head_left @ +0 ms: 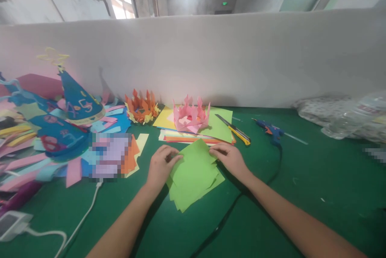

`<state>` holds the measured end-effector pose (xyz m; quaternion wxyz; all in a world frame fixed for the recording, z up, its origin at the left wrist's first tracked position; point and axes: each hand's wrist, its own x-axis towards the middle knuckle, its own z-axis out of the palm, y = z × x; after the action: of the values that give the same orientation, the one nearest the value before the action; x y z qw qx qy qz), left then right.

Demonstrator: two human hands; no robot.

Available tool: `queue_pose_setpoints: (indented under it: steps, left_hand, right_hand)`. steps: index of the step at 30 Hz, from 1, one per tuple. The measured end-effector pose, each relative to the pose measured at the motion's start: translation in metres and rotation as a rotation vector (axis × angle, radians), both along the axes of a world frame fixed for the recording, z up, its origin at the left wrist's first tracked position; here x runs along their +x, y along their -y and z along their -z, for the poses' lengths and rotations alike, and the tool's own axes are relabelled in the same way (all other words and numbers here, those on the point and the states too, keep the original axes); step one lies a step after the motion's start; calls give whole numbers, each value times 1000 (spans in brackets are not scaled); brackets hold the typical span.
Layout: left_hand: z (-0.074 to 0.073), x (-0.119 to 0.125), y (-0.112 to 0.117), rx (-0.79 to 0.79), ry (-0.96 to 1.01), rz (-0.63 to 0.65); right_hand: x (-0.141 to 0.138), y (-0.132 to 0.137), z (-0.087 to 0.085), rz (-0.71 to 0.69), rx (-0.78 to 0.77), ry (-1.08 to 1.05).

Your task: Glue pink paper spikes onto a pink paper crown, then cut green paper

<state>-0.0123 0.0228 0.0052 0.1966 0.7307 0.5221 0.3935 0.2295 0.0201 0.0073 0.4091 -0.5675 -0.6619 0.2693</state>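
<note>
Several light green paper squares [196,173] lie in a loose, uneven pile in front of me. My left hand [163,162] pinches the left corner of the top sheet between thumb and fingers. At the opposite corner, my right hand [230,157] holds the same sheet, fingertips together at its edge. Just beyond the sheets, a pink paper crown [191,115] stands on a stack of coloured paper [221,125]. A yellow-handled utility knife [235,130] rests beside that stack with its blade pointing away to the left.
A blue glue gun [269,129] lies at right, its black cord [227,213] crossing the green table [301,201]. Left are blue party hats [80,97], paper strips and a white cable [86,213]. An orange crown [142,105] and a plastic bottle [356,115] stand farther back.
</note>
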Motion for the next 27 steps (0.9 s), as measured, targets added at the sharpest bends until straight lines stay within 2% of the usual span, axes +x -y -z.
queue_pose_setpoints:
  steps: [8, 14, 19, 23, 27]
  left_hand:
    - [0, 1, 2, -104, 13, -8]
    - [-4, 1, 4, -63, -72, 44]
    - [-5, 1, 4, -25, -52, 71]
    - [-3, 2, 5, -180, 62, 94]
    - [1, 3, 4, -315, 245, 96]
  right_hand:
    - [-2, 3, 0, 64, -37, -87]
    - [-1, 2, 1, 42, -24, -106]
    - [-2, 1, 6, -14, -8, -162]
    - [-4, 2, 9, -56, -66, -221]
    - [-4, 2, 13, -75, -55, -296]
